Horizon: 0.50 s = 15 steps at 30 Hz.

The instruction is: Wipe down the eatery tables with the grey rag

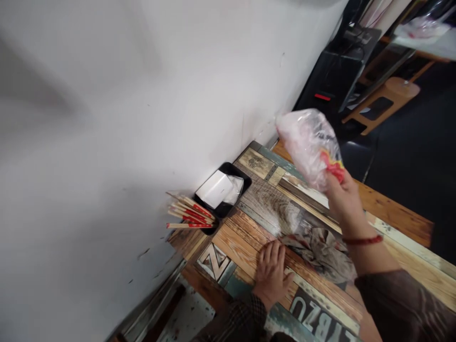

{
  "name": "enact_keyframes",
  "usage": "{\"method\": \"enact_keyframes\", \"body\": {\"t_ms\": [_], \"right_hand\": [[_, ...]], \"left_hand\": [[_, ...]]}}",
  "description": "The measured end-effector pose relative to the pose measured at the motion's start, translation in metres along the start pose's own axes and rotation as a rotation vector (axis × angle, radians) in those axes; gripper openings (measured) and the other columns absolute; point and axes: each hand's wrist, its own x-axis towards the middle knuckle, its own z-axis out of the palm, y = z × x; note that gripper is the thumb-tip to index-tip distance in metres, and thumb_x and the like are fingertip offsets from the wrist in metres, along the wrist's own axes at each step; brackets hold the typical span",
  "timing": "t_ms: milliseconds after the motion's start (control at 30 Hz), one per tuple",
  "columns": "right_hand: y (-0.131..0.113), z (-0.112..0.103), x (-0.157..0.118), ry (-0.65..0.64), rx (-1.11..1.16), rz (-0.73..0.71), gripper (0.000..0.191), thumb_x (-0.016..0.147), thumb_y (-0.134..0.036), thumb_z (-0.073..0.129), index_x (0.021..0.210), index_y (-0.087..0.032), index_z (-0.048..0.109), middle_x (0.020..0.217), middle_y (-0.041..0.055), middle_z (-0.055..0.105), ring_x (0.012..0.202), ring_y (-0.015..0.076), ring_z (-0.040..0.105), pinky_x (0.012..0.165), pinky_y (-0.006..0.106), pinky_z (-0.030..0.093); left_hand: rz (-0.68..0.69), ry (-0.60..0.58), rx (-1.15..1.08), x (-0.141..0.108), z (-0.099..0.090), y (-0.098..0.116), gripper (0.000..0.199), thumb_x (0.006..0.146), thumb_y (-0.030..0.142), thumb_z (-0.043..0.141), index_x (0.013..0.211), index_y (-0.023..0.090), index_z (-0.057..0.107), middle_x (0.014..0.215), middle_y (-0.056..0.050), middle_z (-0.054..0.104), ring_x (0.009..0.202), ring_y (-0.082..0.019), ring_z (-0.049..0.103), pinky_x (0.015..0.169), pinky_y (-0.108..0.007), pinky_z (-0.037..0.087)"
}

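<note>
Plastic bag point(307, 142) — in right hand point(344, 195), left hand point(272, 270) on table point(239, 240)

The right hand point(344, 197) grips a clear plastic bag point(304, 142) above the table point(244, 235), while the left hand point(271, 274) rests nearer on its planks. A crumpled cloth point(326, 254) lies right of the left hand; far left, red-marked chopsticks point(194, 214) stand beside a black tray point(246, 182).

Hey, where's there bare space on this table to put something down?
Bare tabletop shows between the left hand and the black tray, and from the tray toward the crumpled cloth. It's crowded by the wall, where chopsticks sit beside the tray.
</note>
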Motion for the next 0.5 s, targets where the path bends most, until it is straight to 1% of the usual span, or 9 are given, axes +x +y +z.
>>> {"method": "enact_keyframes", "body": {"t_ms": [67, 133, 200, 267, 300, 333, 400, 467, 500], "right_hand": [[-0.006, -0.009, -0.049, -0.049, -0.219, -0.08, 0.041, 0.09, -0.036, 0.053, 0.131, -0.029, 0.056, 0.131, 0.0057, 0.061, 0.122, 0.0259, 0.057, 0.108, 0.048, 0.044], [-0.005, -0.008, -0.106, -0.126, -0.363, -0.154, 0.047, 0.094, -0.033, 0.047, 0.141, -0.034, 0.045, 0.146, 0.0047, 0.048, 0.137, 0.0269, 0.043, 0.116, 0.052, 0.034], [-0.002, -0.005, -0.155, -0.298, -0.447, -0.22, 0.056, 0.094, -0.033, 0.046, 0.148, -0.036, 0.032, 0.157, 0.0047, 0.033, 0.144, 0.0275, 0.032, 0.116, 0.051, 0.035], [0.003, -0.009, -0.185, -0.564, -0.505, -0.246, 0.069, 0.091, -0.039, 0.053, 0.153, -0.032, 0.022, 0.161, 0.0066, 0.021, 0.146, 0.0292, 0.028, 0.113, 0.048, 0.04], [0.006, -0.016, -0.192, -0.66, -0.533, -0.245, 0.075, 0.09, -0.041, 0.055, 0.154, -0.03, 0.018, 0.162, 0.0077, 0.018, 0.146, 0.03, 0.027, 0.112, 0.047, 0.042], [0.012, -0.027, -0.196, -0.695, -0.572, -0.241, 0.078, 0.089, -0.042, 0.057, 0.155, -0.029, 0.017, 0.162, 0.0085, 0.017, 0.146, 0.0308, 0.027, 0.111, 0.048, 0.042], [0.031, -0.054, -0.199, -0.59, -0.694, -0.25, 0.078, 0.089, -0.04, 0.056, 0.155, -0.031, 0.016, 0.162, 0.0081, 0.018, 0.145, 0.033, 0.028, 0.111, 0.054, 0.04], [0.061, -0.079, -0.203, -0.461, -0.843, -0.29, 0.076, 0.087, -0.041, 0.058, 0.153, -0.037, 0.021, 0.161, 0.0063, 0.021, 0.143, 0.0384, 0.031, 0.108, 0.063, 0.039], [0.078, -0.086, -0.205, -0.462, -0.909, -0.327, 0.074, 0.084, -0.044, 0.06, 0.151, -0.041, 0.027, 0.16, 0.0042, 0.025, 0.141, 0.0414, 0.034, 0.105, 0.067, 0.039]], "left_hand": [[-0.094, 0.028, -0.286, 0.008, -0.017, 0.002, 0.083, 0.081, 0.051, 0.062, 0.15, 0.017, 0.03, 0.155, -0.017, 0.036, 0.142, -0.035, 0.032, 0.116, -0.057, 0.026], [-0.181, 0.043, -0.635, 0.017, -0.04, 0.006, 0.087, 0.082, 0.049, 0.059, 0.153, 0.017, 0.019, 0.155, -0.019, 0.034, 0.14, -0.031, 0.038, 0.113, -0.053, 0.035], [-0.239, 0.042, -0.962, 0.023, -0.064, 0.01, 0.083, 0.085, 0.048, 0.055, 0.153, 0.021, 0.016, 0.152, -0.018, 0.04, 0.133, -0.027, 0.048, 0.109, -0.049, 0.042], [-0.305, 0.081, -1.154, 0.023, -0.084, 0.011, 0.077, 0.083, 0.049, 0.059, 0.149, 0.025, 0.027, 0.144, -0.015, 0.051, 0.126, -0.026, 0.055, 0.108, -0.048, 0.043], [-0.358, 0.117, -1.195, 0.019, -0.091, 0.007, 0.075, 0.08, 0.048, 0.063, 0.146, 0.026, 0.034, 0.139, -0.014, 0.056, 0.123, -0.026, 0.057, 0.108, -0.048, 0.042], [-0.42, 0.144, -1.215, 0.013, -0.096, 0.001, 0.075, 0.077, 0.048, 0.068, 0.143, 0.026, 0.039, 0.134, -0.013, 0.061, 0.121, -0.027, 0.059, 0.109, -0.048, 0.041], [-0.529, 0.124, -1.237, -0.005, -0.102, -0.02, 0.076, 0.07, 0.048, 0.075, 0.137, 0.027, 0.047, 0.126, -0.011, 0.066, 0.118, -0.029, 0.061, 0.109, -0.05, 0.04], [-0.586, 0.011, -1.29, -0.026, -0.103, -0.05, 0.073, 0.066, 0.053, 0.076, 0.132, 0.029, 0.055, 0.122, -0.01, 0.069, 0.116, -0.032, 0.062, 0.108, -0.055, 0.039], [-0.591, -0.058, -1.324, -0.035, -0.103, -0.066, 0.07, 0.065, 0.056, 0.076, 0.128, 0.031, 0.059, 0.121, -0.009, 0.07, 0.117, -0.033, 0.062, 0.108, -0.056, 0.038]]}}
